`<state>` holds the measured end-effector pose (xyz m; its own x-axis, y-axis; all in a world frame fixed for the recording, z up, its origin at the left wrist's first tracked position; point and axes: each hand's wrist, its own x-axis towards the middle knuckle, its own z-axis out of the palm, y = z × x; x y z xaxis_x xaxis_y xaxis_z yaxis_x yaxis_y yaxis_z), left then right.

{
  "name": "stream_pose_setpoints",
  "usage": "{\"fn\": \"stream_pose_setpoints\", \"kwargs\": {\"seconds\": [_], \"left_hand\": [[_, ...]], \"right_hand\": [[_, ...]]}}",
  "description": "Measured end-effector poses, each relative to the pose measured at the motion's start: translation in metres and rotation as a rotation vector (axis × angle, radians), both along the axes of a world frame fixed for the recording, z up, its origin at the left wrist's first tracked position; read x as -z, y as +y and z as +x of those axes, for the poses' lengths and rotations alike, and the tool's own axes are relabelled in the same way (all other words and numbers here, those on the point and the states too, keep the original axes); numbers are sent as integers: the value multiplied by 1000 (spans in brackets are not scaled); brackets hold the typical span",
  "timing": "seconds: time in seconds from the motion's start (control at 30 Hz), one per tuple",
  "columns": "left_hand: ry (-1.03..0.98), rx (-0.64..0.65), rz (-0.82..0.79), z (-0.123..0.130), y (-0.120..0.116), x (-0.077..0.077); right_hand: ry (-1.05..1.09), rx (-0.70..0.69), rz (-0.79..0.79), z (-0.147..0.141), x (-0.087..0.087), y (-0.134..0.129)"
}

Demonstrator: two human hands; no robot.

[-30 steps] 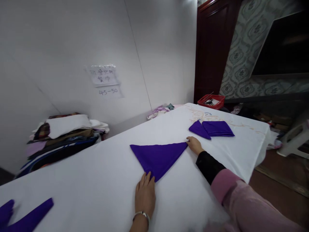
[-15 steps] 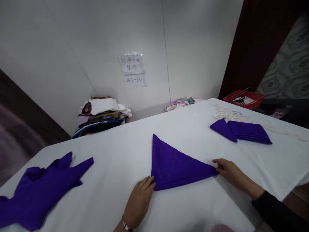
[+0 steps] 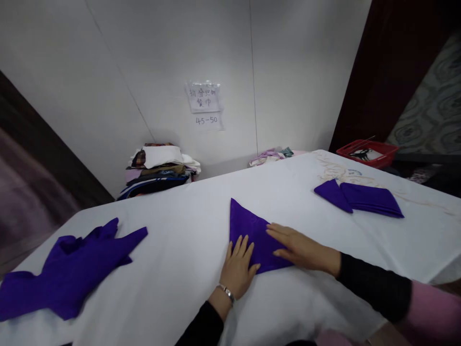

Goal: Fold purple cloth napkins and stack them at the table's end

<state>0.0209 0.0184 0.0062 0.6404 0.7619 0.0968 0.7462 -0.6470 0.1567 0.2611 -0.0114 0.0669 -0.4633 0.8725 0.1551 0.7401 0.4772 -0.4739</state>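
A purple cloth napkin (image 3: 248,221), folded into a triangle, lies flat on the white tablecloth (image 3: 180,250) in front of me. My left hand (image 3: 238,269) rests on its lower left part with the fingers spread; a silver bracelet circles that wrist. Flat across the napkin's right part lies my right hand (image 3: 295,246), fingers stretched out to the left, hiding the right corner. Neither hand grips the cloth.
A crumpled heap of purple cloth (image 3: 72,269) lies at the left. Folded purple napkins (image 3: 370,198) sit at the back right, near a red basket (image 3: 382,156). Stacked clothes (image 3: 162,168) stand behind the table, beneath a handwritten sign (image 3: 205,103) on the wall.
My right hand has moved left from the napkin's right tip onto its surface. My left hand has slid from the lower left corner onto the cloth. The view has shifted slightly.
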Motion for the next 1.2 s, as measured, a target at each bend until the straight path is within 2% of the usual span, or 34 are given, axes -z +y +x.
{"fn": "stream_pose_setpoints", "kwargs": {"seconds": [0.1, 0.23, 0.33, 0.47, 0.6, 0.73, 0.83, 0.97, 1.2], "left_hand": [[19, -9, -30, 1, -2, 9], [11, 0, -34, -1, -2, 11], [-11, 19, -19, -2, -2, 11], [-27, 25, -8, -3, -3, 13], [-39, 12, -19, -3, -4, 15], [-55, -5, -69, -3, -5, 13], [-57, -21, -105, -3, -5, 13], [-85, -5, -97, -3, -5, 16], [-104, 7, -99, -5, -6, 19]], "right_hand": [[-1, -184, -71, -37, 5, 21], [-41, -210, -94, -63, 23, 55], [-132, -141, -100, -59, 42, 78], [-227, -34, -57, -39, 61, 97], [-236, 43, -13, -40, 56, 108], [-188, -128, 28, -78, 49, 119], [-177, -221, 3, -104, 54, 133], [-206, -92, -36, -113, 65, 160], [-240, 57, -74, -107, 67, 199]]}}
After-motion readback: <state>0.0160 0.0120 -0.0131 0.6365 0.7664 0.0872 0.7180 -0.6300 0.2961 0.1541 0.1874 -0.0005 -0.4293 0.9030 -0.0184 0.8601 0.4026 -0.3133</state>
